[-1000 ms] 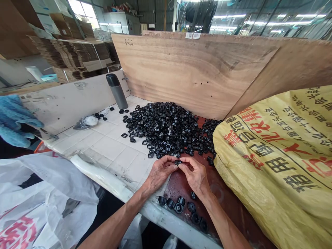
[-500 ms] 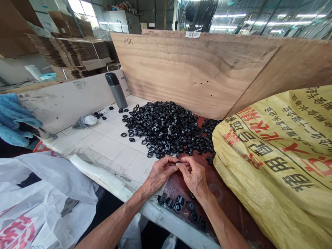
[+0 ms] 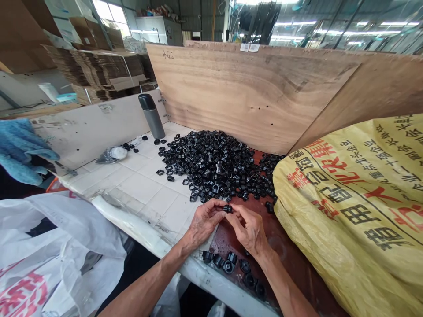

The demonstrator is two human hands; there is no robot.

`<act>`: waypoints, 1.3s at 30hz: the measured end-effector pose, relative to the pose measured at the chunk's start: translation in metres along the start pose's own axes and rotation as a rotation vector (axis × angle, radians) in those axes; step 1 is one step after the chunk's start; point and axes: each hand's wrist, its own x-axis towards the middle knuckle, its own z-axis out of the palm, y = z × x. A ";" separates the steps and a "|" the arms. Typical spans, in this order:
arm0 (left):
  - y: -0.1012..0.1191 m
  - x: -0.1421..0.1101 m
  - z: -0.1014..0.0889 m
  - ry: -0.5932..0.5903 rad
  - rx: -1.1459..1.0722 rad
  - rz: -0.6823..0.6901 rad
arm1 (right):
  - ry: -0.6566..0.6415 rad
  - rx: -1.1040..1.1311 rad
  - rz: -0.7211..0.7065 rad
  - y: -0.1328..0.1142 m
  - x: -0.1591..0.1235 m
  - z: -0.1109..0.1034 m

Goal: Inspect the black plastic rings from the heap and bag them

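while a small black plastic ring (image 3: 227, 209) is pinched between the pressed-together fingertips of the left hand (image 3: 205, 222) and the right hand (image 3: 249, 231), it is held over a dark red work surface (image 3: 291, 264); a heap of like rings (image 3: 211, 165) is spread ahead across white tiles (image 3: 142, 189), a few more rings (image 3: 228, 264) are left near the wrists, and a yellow woven sack (image 3: 346, 211) is slumped alongside.

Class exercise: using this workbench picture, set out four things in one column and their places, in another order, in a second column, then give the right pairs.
Things:
1. black plastic ring
2. grey flask
3. yellow printed sack
4. blue towel

Places:
A. far left, beyond the bench's tiles
B. at the fingertips of the left hand and right hand
C. upright on the white tiles
D. right of the heap of black rings

Pairs: 1-B, 2-C, 3-D, 4-A
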 end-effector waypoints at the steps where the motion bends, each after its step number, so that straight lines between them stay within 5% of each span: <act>1: 0.000 0.000 0.000 0.004 0.004 0.001 | -0.007 -0.009 0.002 -0.002 0.000 -0.001; 16: 0.003 -0.001 0.000 -0.018 0.046 0.022 | -0.018 0.090 -0.009 -0.001 0.004 -0.004; 23: 0.001 -0.004 -0.007 -0.060 0.458 0.292 | -0.103 0.331 0.357 -0.006 0.001 0.001; 25: 0.005 -0.006 -0.007 -0.135 0.493 0.236 | -0.134 0.324 0.407 -0.003 0.002 -0.002; 28: 0.008 -0.008 -0.004 -0.236 0.625 0.091 | -0.001 0.094 0.294 0.007 0.004 -0.007; 33: -0.003 -0.002 -0.002 0.240 0.866 0.173 | 0.239 -0.221 0.080 0.034 0.008 -0.007; 39: -0.020 0.011 -0.010 0.305 0.919 0.174 | 0.066 -0.276 -0.027 0.047 0.008 0.006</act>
